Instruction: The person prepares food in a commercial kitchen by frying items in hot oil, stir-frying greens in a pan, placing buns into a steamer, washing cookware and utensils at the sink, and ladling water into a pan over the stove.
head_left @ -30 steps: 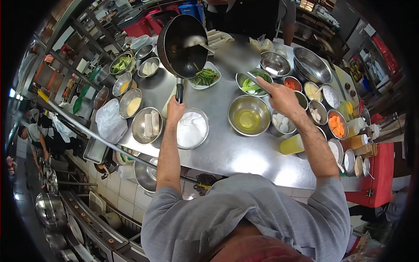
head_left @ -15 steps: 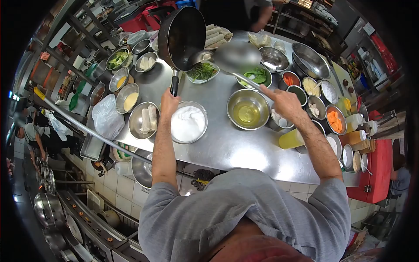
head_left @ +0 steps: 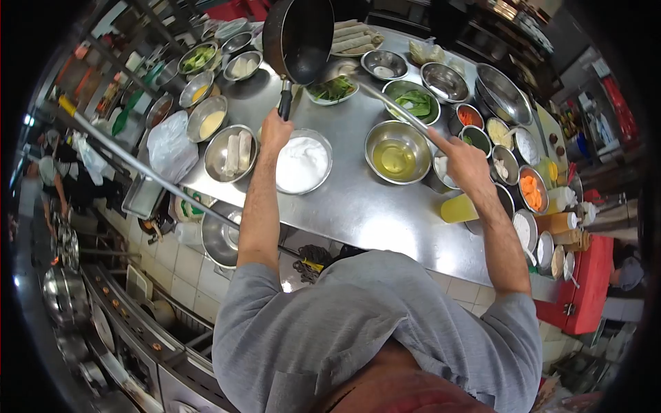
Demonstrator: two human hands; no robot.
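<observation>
My left hand [head_left: 277,131] is wrapped round the handle of a dark wok [head_left: 303,41], which is tilted above the far side of the steel table [head_left: 344,220]. In my right hand [head_left: 461,160] is the long handle of a metal ladle [head_left: 406,117]; its head is at the wok's lower right edge, over a dish of green vegetables [head_left: 332,91]. Under the ladle's handle are a bowl of leafy greens [head_left: 415,102] and a bowl of yellow liquid [head_left: 395,155]. Beside my left wrist is a bowl of white powder or foam [head_left: 301,164].
A bowl of white rolls [head_left: 233,153] and a plastic bag [head_left: 172,146] stand at the left. Several small bowls, one with orange slices [head_left: 531,191], and bottles [head_left: 554,222] line the right. A metal rail [head_left: 144,168] crosses the left side.
The view has shifted, and the table's items appear higher. The ladle's head has come back toward the wok's edge. A small steel bowl at the back shows where the blurred ladle or lid was.
</observation>
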